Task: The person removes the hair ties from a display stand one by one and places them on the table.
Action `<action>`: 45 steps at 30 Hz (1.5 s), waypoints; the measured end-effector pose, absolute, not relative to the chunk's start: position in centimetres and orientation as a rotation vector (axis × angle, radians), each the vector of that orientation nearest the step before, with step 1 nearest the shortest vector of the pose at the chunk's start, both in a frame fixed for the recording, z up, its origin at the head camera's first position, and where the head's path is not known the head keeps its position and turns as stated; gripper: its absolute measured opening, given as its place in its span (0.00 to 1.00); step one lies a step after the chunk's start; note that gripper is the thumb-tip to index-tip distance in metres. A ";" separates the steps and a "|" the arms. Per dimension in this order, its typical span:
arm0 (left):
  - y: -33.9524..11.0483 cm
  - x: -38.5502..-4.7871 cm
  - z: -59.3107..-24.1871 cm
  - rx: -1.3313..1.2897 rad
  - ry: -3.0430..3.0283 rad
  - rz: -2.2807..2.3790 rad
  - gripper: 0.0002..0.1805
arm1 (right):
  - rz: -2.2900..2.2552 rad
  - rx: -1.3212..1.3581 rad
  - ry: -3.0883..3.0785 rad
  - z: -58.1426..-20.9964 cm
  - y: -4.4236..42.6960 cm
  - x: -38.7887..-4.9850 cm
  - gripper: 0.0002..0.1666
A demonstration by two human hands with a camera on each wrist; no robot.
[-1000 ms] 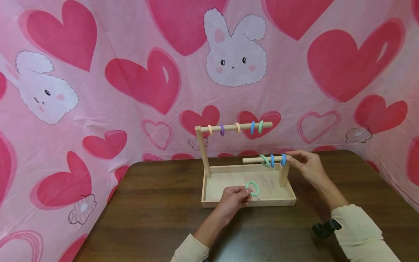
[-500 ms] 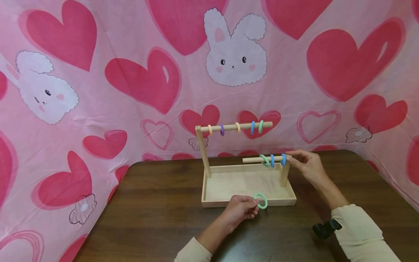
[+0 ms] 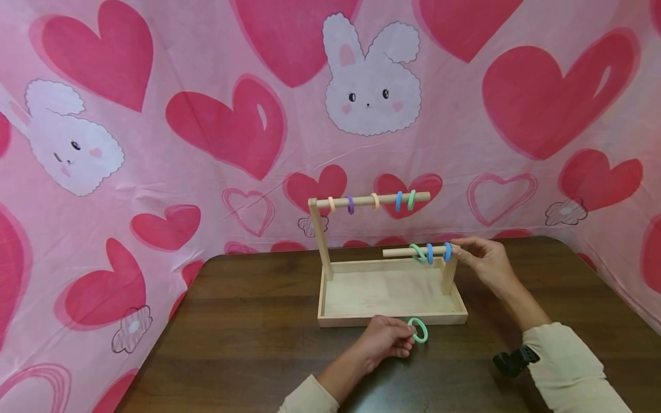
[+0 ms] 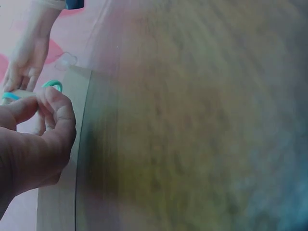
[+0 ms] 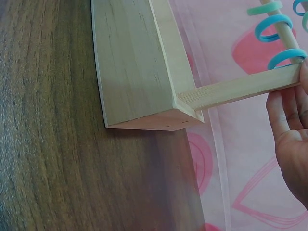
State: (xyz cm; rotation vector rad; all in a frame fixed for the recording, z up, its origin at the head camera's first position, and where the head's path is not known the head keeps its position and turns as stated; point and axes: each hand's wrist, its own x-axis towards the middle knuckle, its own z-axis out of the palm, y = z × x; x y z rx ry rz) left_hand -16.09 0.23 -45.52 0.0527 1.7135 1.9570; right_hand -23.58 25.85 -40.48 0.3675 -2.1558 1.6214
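Note:
A green ring (image 3: 418, 331) is pinched between the thumb and fingers of my left hand (image 3: 384, 346), just in front of the wooden tray's near wall (image 3: 341, 322). My right hand (image 3: 488, 265) grips the top of the short post (image 3: 448, 276) at the tray's right end. The lower rod (image 3: 395, 252) on that post carries a green ring (image 3: 418, 254) and two blue rings, one (image 5: 287, 57) close to the right fingers in the right wrist view. In the left wrist view my left hand (image 4: 43, 144) partly hides the ring.
A taller post (image 3: 321, 238) at the tray's left end bears an upper rod (image 3: 364, 201) with several rings in orange, purple, blue and green. The brown table (image 3: 248, 338) lies under the tray, and a pink patterned cloth (image 3: 299, 132) hangs behind it.
My left hand has drawn the green ring from over the tray toward the front and a little right, past the near wall. My right hand has stayed at the short post.

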 end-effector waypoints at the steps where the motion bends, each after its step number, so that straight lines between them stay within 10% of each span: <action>1: 0.3 -16.1 -45.6 0.048 1.722 1.948 0.07 | 1.628 0.370 -2.152 -40.5 25.8 -23.6 0.10; 45: 1.2 -15.8 -45.5 0.161 2.062 1.666 0.10 | 1.638 0.395 -2.126 -40.6 25.9 -23.6 0.08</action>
